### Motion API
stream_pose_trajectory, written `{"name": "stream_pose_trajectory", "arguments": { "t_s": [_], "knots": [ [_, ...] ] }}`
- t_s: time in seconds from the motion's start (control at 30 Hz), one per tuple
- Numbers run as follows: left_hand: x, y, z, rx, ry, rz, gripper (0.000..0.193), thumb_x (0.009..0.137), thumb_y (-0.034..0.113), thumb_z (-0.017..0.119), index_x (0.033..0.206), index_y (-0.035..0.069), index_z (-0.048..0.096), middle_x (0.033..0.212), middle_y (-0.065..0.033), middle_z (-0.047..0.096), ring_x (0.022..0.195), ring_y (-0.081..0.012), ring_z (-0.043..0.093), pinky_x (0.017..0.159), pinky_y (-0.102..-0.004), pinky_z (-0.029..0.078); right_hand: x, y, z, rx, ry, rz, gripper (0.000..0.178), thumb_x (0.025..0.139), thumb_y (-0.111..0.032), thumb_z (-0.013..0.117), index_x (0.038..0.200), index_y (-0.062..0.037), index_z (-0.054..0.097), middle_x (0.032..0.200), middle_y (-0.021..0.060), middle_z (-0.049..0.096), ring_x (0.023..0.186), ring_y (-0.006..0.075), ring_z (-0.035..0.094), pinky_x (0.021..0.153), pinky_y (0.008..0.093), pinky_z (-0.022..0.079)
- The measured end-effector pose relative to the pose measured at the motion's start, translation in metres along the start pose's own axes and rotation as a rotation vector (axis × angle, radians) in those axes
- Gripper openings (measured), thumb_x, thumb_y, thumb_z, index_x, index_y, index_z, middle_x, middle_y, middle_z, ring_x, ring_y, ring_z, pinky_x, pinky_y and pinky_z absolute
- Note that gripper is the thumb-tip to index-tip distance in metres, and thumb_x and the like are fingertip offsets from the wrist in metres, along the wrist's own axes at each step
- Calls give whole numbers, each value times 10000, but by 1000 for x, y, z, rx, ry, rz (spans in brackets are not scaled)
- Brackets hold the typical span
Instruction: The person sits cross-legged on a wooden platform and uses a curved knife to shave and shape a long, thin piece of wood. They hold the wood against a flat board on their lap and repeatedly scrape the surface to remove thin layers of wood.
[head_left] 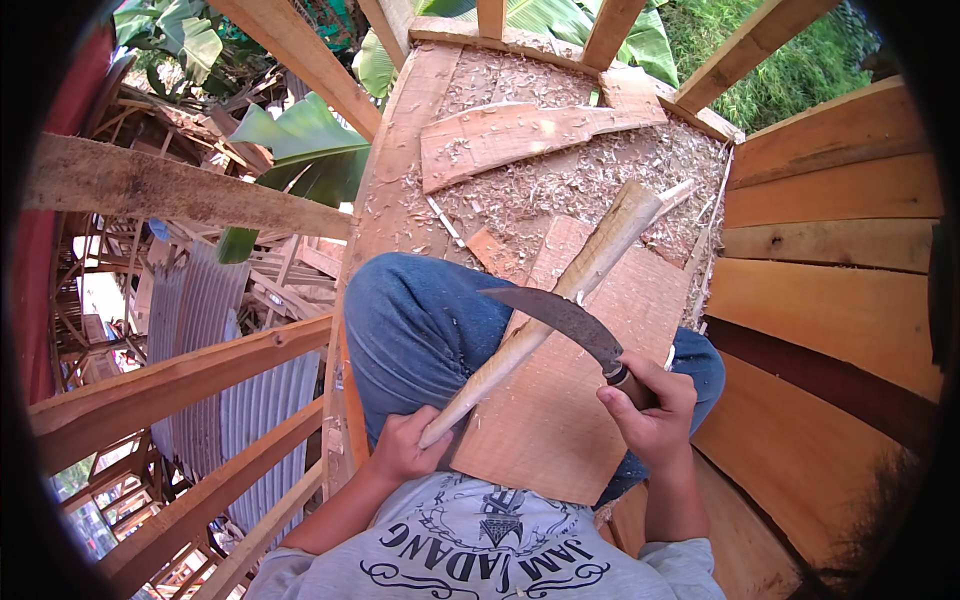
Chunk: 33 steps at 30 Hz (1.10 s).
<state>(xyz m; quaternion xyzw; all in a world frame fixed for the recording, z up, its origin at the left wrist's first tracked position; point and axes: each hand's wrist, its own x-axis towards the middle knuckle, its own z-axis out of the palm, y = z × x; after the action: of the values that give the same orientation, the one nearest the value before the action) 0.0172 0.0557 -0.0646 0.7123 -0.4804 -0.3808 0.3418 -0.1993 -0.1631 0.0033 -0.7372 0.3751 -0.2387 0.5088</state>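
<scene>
- Head view: the left hand [408, 447] is closed round the near, lower end of a long peeled wooden stick [560, 300], close to the person's belly.
- The stick's long axis runs from that hand up and away to the right, rising across a flat wooden board [560, 420] that lies over the lap, and ends in a darker, bark-covered tip [640, 205] above the shavings.
- The right hand [652, 415] is clenched on the handle of a curved dark-bladed knife [565, 320]; it sits to the right of the stick and somewhat farther from the body than the left hand.
- The blade reaches from the right hand up and to the left, and its edge meets or crosses the stick near its middle; whether steel actually bites the wood I cannot tell.
- So the stick lies to the left of the knife hand, and the blade crosses it at an angle, point toward the jeans-clad knee [420, 320].
- Beyond the board the plank floor [400, 190] is strewn with wood shavings [580, 180], and a cut plank offcut [520, 135] lies well apart, further off.
- To the right a wall of stacked planks [830, 290] stands close to the right elbow; to the left the floor's edge drops off to open beams [180, 380] and corrugated roofing [200, 330] below.
</scene>
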Motion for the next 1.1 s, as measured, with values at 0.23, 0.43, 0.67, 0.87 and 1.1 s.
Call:
{"name": "stream_pose_trajectory", "arguments": {
  "t_s": [0.23, 0.43, 0.67, 0.87, 1.1],
  "knots": [
    [2, 3, 0, -6, 3, -4, 116, 760, 59, 669, 809, 9, 576, 568, -146, 553, 503, -302, 607, 473, -338, 454, -7, 0, -8, 434, -26, 404, 244, 813, -56, 690, 1031, 47, 650, 718, 53, 647, 587, 63, 558, 536, 215, 435],
    [2, 3, -1, 3, -1, 2, 119, 763, 61, 668, 813, 7, 575, 570, -148, 554, 500, -297, 606, 474, -335, 453, -8, -2, 4, 243, -198, 201, 250, 834, -61, 681, 1060, 40, 650, 704, 19, 643, 603, 54, 554, 545, 207, 422],
    [0, 1, 0, -5, -17, -27, 117, 767, 63, 664, 814, 8, 572, 570, -151, 547, 497, -301, 600, 473, -337, 452, -7, -5, 2, 171, -241, 101, 229, 846, -58, 668, 1050, 44, 652, 678, 3, 596, 584, 36, 512, 527, 193, 398],
    [1, -1, 1, 5, 8, 17, 116, 763, 63, 665, 813, 12, 573, 572, -146, 545, 495, -302, 596, 474, -339, 452, -12, -3, -3, 349, -56, 344, 233, 830, -67, 682, 1042, 25, 648, 704, 13, 616, 594, 49, 526, 543, 193, 404],
    [1, 2, 1, -9, 3, -8, 113, 758, 56, 667, 814, 10, 581, 583, -146, 556, 501, -302, 602, 476, -335, 453, -4, -3, -5, 71, 28, 120, 252, 772, -33, 720, 1006, 29, 648, 684, 37, 619, 586, 46, 530, 536, 197, 412]
  ]
}}
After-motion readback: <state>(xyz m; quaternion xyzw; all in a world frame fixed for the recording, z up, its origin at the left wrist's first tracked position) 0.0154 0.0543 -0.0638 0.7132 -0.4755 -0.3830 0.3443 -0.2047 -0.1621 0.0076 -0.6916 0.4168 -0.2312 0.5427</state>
